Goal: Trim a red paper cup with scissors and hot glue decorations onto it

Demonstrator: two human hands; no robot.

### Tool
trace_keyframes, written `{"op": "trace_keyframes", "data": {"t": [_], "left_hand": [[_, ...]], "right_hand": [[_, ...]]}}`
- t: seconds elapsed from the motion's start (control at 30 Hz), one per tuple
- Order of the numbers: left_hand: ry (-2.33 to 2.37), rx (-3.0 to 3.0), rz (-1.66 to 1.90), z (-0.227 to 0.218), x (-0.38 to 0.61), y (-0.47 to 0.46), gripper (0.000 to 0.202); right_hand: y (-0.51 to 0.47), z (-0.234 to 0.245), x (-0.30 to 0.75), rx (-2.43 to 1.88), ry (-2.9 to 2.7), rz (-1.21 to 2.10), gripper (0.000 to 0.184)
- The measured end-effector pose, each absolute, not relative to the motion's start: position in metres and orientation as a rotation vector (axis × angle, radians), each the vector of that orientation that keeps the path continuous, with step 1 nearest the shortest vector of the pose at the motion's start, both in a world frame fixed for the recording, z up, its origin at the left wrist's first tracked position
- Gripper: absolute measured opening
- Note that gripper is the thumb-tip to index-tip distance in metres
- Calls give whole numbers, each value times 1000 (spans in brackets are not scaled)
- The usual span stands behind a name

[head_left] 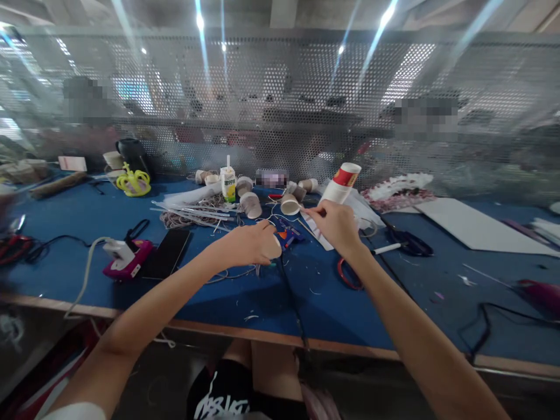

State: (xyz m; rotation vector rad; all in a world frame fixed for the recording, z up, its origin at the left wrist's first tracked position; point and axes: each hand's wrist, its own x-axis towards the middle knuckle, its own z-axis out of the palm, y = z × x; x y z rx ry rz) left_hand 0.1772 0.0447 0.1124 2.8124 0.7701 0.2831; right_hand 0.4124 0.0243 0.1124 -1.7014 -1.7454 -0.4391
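My left hand [250, 244] is wrapped round a small pale paper cup [272, 248], its round end facing right. Above the middle of the blue table, my right hand [336, 224] is closed in a pinch. Something thin and pale shows at its fingertips, too small to name. Just left of those fingertips a paper cup [290, 205] lies on its side with its mouth towards me. Between the hands lies a blue glue gun [292, 235] with an orange part, partly hidden by my left hand. A stack of white paper cups [336, 191] with a red one on top leans behind my right hand.
Clear glue sticks [192, 211], a drink carton with a straw [228, 184] and several cord-wrapped cups [251, 205] lie behind my left hand. Red-handled scissors [349, 274] sit under my right forearm. A phone [168, 254] and purple power strip [129, 261] are at left.
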Motion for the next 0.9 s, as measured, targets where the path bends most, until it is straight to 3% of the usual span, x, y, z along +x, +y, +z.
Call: {"op": "trace_keyframes", "data": {"t": [0.1, 0.27, 0.43, 0.57, 0.73, 0.8, 0.9], "left_hand": [[788, 2807, 254, 108, 177, 45, 51], [854, 2774, 265, 95, 177, 64, 52], [830, 2731, 210, 86, 165, 79, 65], [843, 2737, 324, 102, 149, 69, 75], [692, 2711, 662, 131, 145, 35, 72], [613, 2759, 649, 135, 149, 22, 72], [642, 2991, 549, 136, 157, 10, 56]], "right_hand": [[29, 116, 407, -1664, -1680, -387, 35], [27, 122, 398, -1534, -1564, 44, 51], [12, 128, 383, -1162, -1360, 940, 58], [-9, 131, 368, -902, -1350, 1398, 83], [-32, 130, 355, -758, -1534, 1480, 101], [-38, 130, 352, -777, -1647, 1438, 103], [-43, 129, 352, -881, -1887, 1255, 101]]}}
